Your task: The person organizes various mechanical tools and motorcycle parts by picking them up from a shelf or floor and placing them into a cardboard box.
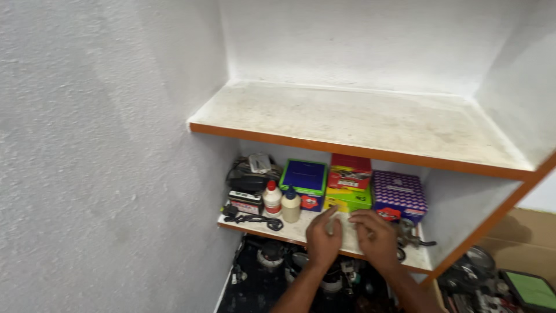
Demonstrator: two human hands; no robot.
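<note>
Both my hands rest on the lower shelf [289, 233] of a white wall niche with orange edging. My left hand [323, 237] and my right hand [375, 235] press together on a small pale flat thing [348, 230] between them; what it is I cannot tell. Right behind the hands stand a yellow-green box [347, 200] with a red box [350, 172] on top. A purple patterned box [398, 195] stands to their right. A metal part [409, 235] lies by my right hand.
A blue box with a green rim [304, 179], two white bottles [281, 201], a small battery [245, 202] and black cables [255, 220] fill the shelf's left. The upper shelf [359, 119] is dusty. Machine parts [278, 261] lie on the floor below; a green-topped box [533, 290] sits at the right.
</note>
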